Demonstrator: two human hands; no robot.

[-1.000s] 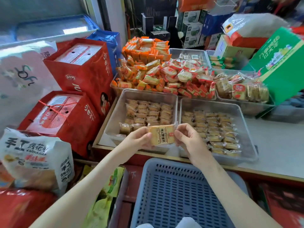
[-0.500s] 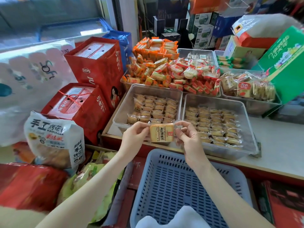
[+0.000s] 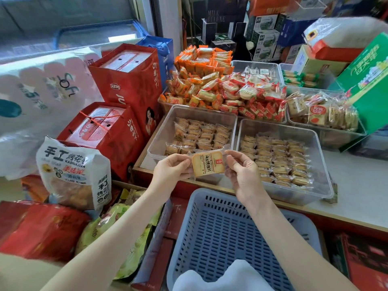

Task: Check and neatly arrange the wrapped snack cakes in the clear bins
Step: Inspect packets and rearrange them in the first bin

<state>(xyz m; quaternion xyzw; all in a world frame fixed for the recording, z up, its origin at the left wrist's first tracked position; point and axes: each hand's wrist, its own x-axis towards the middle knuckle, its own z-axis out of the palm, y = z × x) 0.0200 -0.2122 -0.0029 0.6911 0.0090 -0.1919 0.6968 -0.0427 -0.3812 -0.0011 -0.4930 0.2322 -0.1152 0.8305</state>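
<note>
Snack cake (image 3: 207, 163) in a clear wrapper, square and pale yellow with a printed label facing me, is held in the air just in front of the counter's (image 3: 361, 190) front edge, before the gap between the two clear bins. I have the left hand (image 3: 172, 168) pinching the wrapper's left end between thumb and curled fingers. The right hand (image 3: 243, 173) pinches the right end the same way, so the cake hangs roughly level between them.

Behind it, the left bin (image 3: 163, 131) sits at the counter's front left corner. Its cakes lie in tidy rows toward the back and right, with bare floor along the left side. The right bin (image 3: 321, 171) stands just beside it along the front edge and holds more rows of similar cakes over most of its floor.

Further back on the counter I see a heap of orange packets (image 3: 201, 66) and a heap of red and white packets (image 3: 252, 95) beside it. To the right is a far bin (image 3: 327, 139) of larger wrapped cakes, with a green box (image 3: 369, 85) leaning over it.

Below the hands, in front of the counter, is a blue slotted basket (image 3: 220, 232) with a white cloth (image 3: 220, 278) at its near end. Left of the counter stand red gift boxes (image 3: 130, 85), and a white snack bag (image 3: 75, 173) rests near them.
</note>
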